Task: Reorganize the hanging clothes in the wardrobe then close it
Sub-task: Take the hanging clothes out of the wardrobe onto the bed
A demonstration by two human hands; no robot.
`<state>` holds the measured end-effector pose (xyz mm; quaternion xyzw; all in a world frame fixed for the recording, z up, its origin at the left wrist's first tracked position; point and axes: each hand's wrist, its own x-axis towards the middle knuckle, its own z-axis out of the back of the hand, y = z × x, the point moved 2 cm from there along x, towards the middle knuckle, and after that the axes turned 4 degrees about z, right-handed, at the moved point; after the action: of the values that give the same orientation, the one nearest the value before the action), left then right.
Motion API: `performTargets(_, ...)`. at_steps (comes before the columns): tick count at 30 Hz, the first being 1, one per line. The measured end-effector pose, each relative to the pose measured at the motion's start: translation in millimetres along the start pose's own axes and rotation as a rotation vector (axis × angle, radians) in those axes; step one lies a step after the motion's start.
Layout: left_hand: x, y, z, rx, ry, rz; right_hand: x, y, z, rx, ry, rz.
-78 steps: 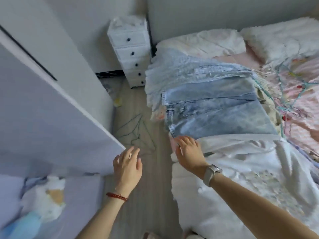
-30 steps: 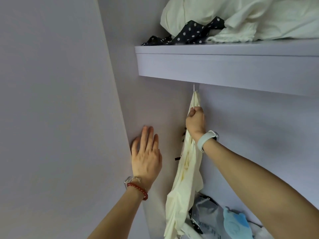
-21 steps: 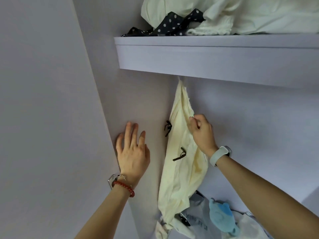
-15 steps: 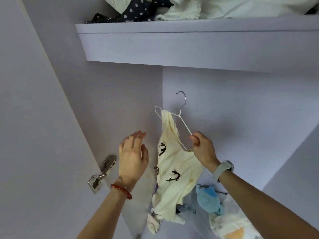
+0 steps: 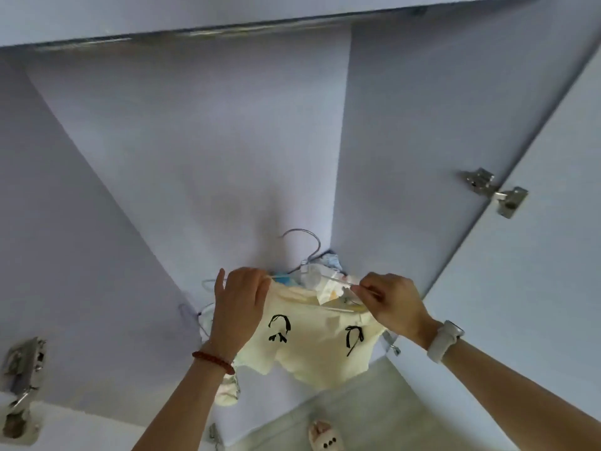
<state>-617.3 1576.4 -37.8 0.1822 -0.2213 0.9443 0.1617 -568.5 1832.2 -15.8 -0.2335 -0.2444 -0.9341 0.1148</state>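
Pale lavender wardrobe panels [image 5: 201,151] fill the view, smooth and matte, meeting at a rear corner. Metal hanging rail [image 5: 227,29] runs across the top under the shelf edge. Steel door hinges sit at right [image 5: 496,195] and lower left [image 5: 21,385]. Grey floor [image 5: 374,408] shows below, with a plush slipper [image 5: 325,439] on it.

Cream top [image 5: 312,346]: soft thin fabric with small black bow marks, draped on a thin white wire hanger [image 5: 328,288] with a curved metal hook [image 5: 305,242]. Hook is off the rail, well below it, pointing up in mid-air. Garment is held low in the open wardrobe, in front of the back corner.

Left hand [image 5: 239,307]: fingers curled over the left shoulder of the top, at the hanger's left end; red bead bracelet [image 5: 213,361] on the wrist. Right hand [image 5: 395,304]: fingertips pinch the right arm of the wire hanger, with fabric just beneath; white watch [image 5: 444,340] on the wrist. Top hangs between and below both hands.

Behind the hanger, blurred blue and white items [image 5: 325,271] lie in the wardrobe corner; cannot tell what they are.
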Motion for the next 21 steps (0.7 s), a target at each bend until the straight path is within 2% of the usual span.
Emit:
performTargets(3,-22,-50,-22,-0.214,0.151,-0.157,-81,-19,35,-0.088,-0.069,-0.174)
performTargets(8,-57,-145,-53,-0.479,0.262,-0.371,-214,-21,86,-0.152,-0.091,-0.569)
performTargets(14,-111,-258,-97,-0.570,0.536,-0.576,-359,10,130,-0.067,-0.104,-1.101)
performTargets(21,-225,-384,-117,-0.606,0.827,-0.798,-500,76,176,-0.080,-0.371,-1.493)
